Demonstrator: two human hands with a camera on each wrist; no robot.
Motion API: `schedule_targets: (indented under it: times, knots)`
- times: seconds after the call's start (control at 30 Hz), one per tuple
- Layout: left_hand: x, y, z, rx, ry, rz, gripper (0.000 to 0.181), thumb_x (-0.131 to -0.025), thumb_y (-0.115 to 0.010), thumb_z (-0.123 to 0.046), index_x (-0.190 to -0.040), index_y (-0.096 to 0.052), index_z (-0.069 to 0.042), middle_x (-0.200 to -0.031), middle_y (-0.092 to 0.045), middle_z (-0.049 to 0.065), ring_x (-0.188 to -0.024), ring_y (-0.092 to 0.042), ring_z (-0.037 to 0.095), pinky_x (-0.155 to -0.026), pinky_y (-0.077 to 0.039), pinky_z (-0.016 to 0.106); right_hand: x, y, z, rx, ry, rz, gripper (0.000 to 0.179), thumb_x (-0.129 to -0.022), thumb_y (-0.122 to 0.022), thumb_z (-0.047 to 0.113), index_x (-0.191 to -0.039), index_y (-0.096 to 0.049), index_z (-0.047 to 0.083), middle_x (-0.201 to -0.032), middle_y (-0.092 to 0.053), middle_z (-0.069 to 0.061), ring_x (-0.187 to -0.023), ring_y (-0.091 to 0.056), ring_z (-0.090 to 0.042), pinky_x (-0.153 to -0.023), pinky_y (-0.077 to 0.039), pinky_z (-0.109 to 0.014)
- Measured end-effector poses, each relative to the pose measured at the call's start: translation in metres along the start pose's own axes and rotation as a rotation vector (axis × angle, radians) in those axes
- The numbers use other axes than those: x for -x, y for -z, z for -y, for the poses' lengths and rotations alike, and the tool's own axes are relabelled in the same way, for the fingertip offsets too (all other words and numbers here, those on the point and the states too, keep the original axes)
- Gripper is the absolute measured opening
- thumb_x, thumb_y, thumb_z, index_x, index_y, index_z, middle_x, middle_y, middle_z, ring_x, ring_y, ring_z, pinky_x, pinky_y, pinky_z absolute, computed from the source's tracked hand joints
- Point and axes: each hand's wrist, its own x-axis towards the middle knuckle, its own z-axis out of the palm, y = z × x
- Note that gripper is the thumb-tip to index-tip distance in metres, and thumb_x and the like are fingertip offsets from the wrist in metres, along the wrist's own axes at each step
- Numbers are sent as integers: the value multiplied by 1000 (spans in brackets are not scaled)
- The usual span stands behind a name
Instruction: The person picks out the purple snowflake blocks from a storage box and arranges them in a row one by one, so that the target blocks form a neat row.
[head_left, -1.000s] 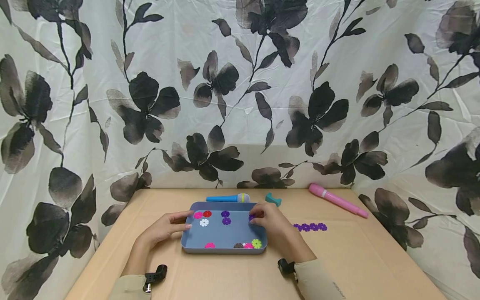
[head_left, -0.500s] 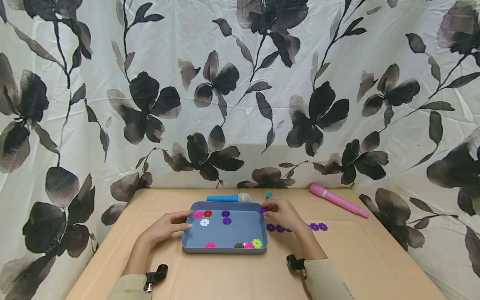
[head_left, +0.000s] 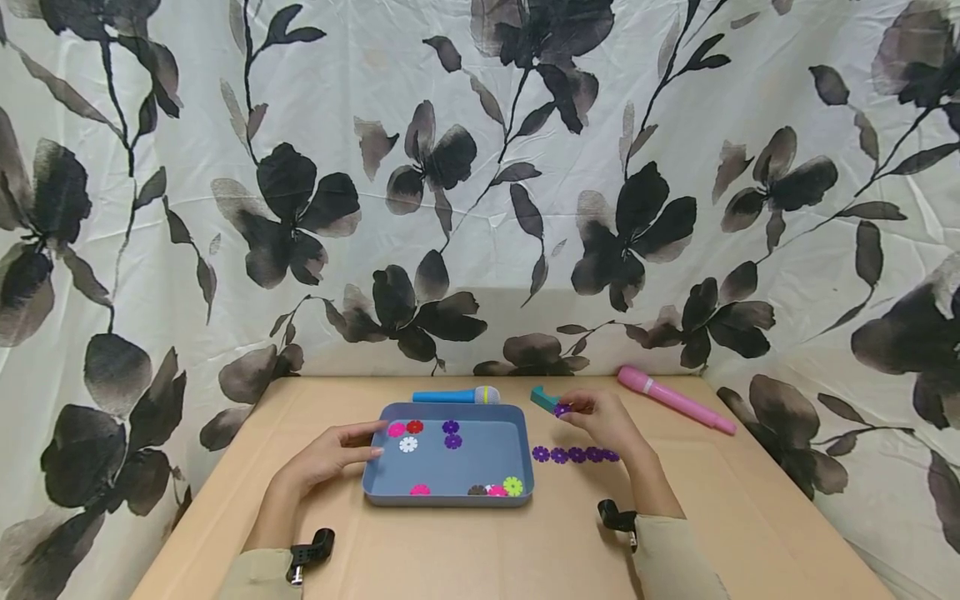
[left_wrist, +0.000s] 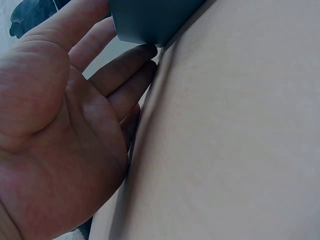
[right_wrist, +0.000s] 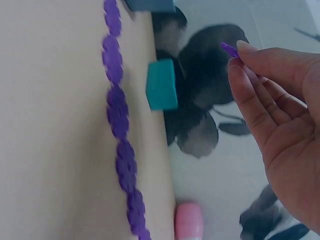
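Note:
My left hand (head_left: 330, 458) holds the left side of a grey-blue tray (head_left: 487, 502), thumb and fingers at its rim; the left wrist view shows only the tray's corner (left_wrist: 150, 22). My right hand (head_left: 609, 423) pinches a small purple flower-shaped disc (right_wrist: 229, 49) between thumb and fingertips, raised above the table. Below that hand lies a row of several purple flower discs (head_left: 559, 455), its right end partly hidden by the wrist. In the tray are two purple discs (head_left: 452, 434), a white one (head_left: 408, 445), a red one (head_left: 415, 427) and several others.
A blue toy microphone (head_left: 450, 398) lies behind the tray. A teal block (head_left: 543, 399) sits just beyond my right hand. At the back right lies a pink microphone (head_left: 675, 401). A floral cloth (head_left: 525, 250) hangs behind the table.
My right hand has lifted the purple disc out of the tray and carried it right, over the row of discs. My left hand stays at the tray.

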Motion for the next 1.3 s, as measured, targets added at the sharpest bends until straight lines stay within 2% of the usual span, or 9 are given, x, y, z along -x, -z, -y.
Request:
schedule_targets:
  times: [0.23,0.37,0.53,0.67,0.77,0.93,1.0,1.13,1.3]
  knots:
    - [0,0,0,-2,-1,-1,61,-95,-78,-28,-150,-57,-14,-161,-47,15,-155,-32,37,-128,-23,57,8,24,-15,1,-51,-8,24,-93,-77,8,-117,-77,7,-117,-75,-12,-101,-73,-24,-85,-59,-28]
    - [0,0,0,0,3,-1,60,-95,-78,-27,-150,-57,-14,-161,-47,15,-155,-32,37,-128,-23,57,15,37,-25,-15,-77,-10,27,-93,-77,7,-120,-75,5,-117,-75,-13,-103,-73,-25,-86,-59,-26]
    - [-1,0,0,2,-1,3,60,-96,-77,-26,-151,-57,-13,-161,-46,15,-156,-32,37,-128,-22,57,23,51,-36,-28,-125,-26,29,-93,-77,6,-121,-74,2,-118,-74,-15,-100,-71,-22,-81,-58,-23]
    - [0,0,1,1,-5,2,60,-96,-77,-27,-150,-57,-13,-161,-47,15,-156,-32,37,-128,-22,57,31,61,-45,-13,-177,-35,29,-93,-77,6,-121,-74,0,-118,-74,-18,-97,-69,-20,-78,-59,-27]
    - [0,0,1,-3,-4,0,60,-95,-78,-27,-150,-58,-14,-160,-48,14,-155,-34,35,-127,-28,48,37,68,-52,4,-215,-26,29,-94,-75,5,-122,-73,-1,-118,-72,-20,-97,-69,-20,-79,-61,-33]
    - [1,0,0,-10,1,-1,61,-94,-79,-29,-150,-58,-14,-159,-50,12,-153,-39,32,-114,-37,19,48,76,-64,38,-278,-9,29,-95,-73,4,-124,-72,-1,-118,-71,-20,-99,-67,-24,-79,-59,-33]
    - [1,0,0,-13,0,-1,61,-94,-78,-29,-150,-58,-14,-159,-50,12,-153,-39,33,-114,-38,19,52,78,-69,42,-302,-7,30,-95,-74,5,-125,-72,0,-118,-71,-19,-100,-65,-25,-80,-58,-32]
    - [2,0,-1,-22,-1,-2,60,-95,-78,-29,-150,-58,-14,-159,-50,12,-153,-38,32,-119,-37,30,57,81,-76,1,-358,-14,35,-94,-76,8,-128,-70,2,-120,-69,-18,-100,-65,-27,-82,-56,-33]
    - [2,0,-2,-19,-2,0,61,-95,-78,-29,-150,-58,-14,-159,-50,12,-153,-38,32,-115,-38,21,64,87,-79,-2,-380,-17,36,-95,-74,7,-130,-70,2,-121,-68,-19,-102,-63,-27,-84,-53,-34]
